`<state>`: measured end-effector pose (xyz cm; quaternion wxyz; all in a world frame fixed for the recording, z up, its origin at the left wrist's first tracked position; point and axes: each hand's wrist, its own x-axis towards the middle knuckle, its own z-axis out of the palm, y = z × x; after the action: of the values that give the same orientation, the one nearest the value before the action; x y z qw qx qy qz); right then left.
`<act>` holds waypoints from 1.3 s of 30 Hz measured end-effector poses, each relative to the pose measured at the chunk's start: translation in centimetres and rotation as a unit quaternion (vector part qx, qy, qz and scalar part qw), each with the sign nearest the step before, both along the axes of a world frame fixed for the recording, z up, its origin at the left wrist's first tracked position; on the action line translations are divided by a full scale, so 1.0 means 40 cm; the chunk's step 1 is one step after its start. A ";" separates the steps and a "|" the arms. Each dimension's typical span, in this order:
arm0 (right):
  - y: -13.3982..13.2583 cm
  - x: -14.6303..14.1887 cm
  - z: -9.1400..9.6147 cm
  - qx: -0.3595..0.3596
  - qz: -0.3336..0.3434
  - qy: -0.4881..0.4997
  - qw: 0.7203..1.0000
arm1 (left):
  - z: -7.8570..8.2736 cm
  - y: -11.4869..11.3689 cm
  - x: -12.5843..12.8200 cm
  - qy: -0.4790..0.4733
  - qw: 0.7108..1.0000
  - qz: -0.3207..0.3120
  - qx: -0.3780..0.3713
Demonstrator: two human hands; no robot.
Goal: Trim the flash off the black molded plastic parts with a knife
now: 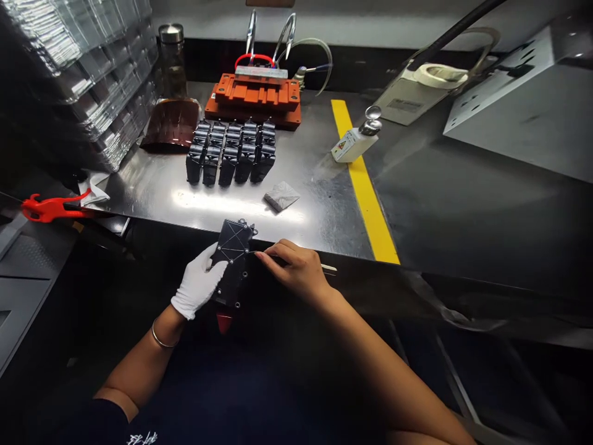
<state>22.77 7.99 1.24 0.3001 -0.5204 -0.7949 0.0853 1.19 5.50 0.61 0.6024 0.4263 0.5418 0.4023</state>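
My left hand, in a white glove, grips a flat black plastic housing by its left side, thumb across its face. The face has crossing ribs and small round bosses, and the piece is held in front of the bench edge. A red pointed part shows below it. My bare right hand is closed around a thin slender tool; the tool's fine tip meets the housing's right edge, and its pale end sticks out behind the hand. The fingers hide its middle, so its exact kind is unclear.
On the metal bench stand several black housings in a row, before an orange fixture. A grey folded cloth, a white pump bottle and a brown curved sheet lie around. Stacked clear trays rise at left.
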 end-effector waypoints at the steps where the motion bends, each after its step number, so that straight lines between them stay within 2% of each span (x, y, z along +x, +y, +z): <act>1: -0.006 -0.008 -0.003 0.010 -0.012 -0.003 1.000 | -0.002 -0.001 0.001 -0.002 1.000 0.001 0.001; 7: -0.022 -0.026 -0.011 -0.001 -0.014 0.011 1.000 | -0.010 -0.002 0.003 -0.008 1.000 0.007 0.007; 11: -0.018 -0.014 -0.008 0.013 -0.050 0.014 0.999 | -0.008 0.000 0.001 0.005 1.000 0.007 0.015; 20: -0.030 -0.043 -0.019 0.018 -0.045 -0.005 0.999 | -0.028 0.002 0.006 0.001 1.000 0.017 0.026; 23: -0.029 -0.037 -0.010 -0.015 -0.027 0.050 0.998 | -0.015 0.005 -0.003 0.001 1.000 0.011 0.025; 25: -0.023 -0.020 0.005 -0.037 -0.058 0.122 0.990 | 0.007 0.001 -0.021 -0.014 0.999 -0.030 0.006; 27: -0.016 0.000 0.022 -0.087 -0.098 0.198 0.971 | 0.037 -0.011 -0.048 -0.037 0.993 -0.108 -0.021; 29: -0.013 0.013 0.034 -0.218 -0.074 0.245 0.942 | 0.066 -0.026 -0.077 -0.048 0.978 -0.199 -0.044; 31: -0.018 0.012 0.036 -0.395 0.016 0.258 0.881 | 0.085 -0.034 -0.106 -0.039 0.960 -0.271 -0.064; 33: -0.030 -0.001 0.023 -0.508 0.075 0.277 0.812 | 0.087 -0.028 -0.132 -0.028 0.951 -0.294 -0.086; 35: -0.045 -0.017 0.003 -0.529 0.055 0.337 0.777 | 0.072 -0.011 -0.156 -0.049 0.965 -0.242 -0.094; 37: -0.060 -0.028 -0.016 -0.504 0.011 0.418 0.755 | 0.045 0.003 -0.171 -0.121 0.985 -0.107 -0.065; 39: -0.073 -0.034 -0.030 -0.468 -0.016 0.486 0.738 | 0.013 -0.001 -0.170 -0.199 0.979 0.008 -0.037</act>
<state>21.40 5.06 0.06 0.3652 -0.4956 -0.3926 0.6833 -5.62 5.45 1.12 0.7104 0.3109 0.4288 0.4634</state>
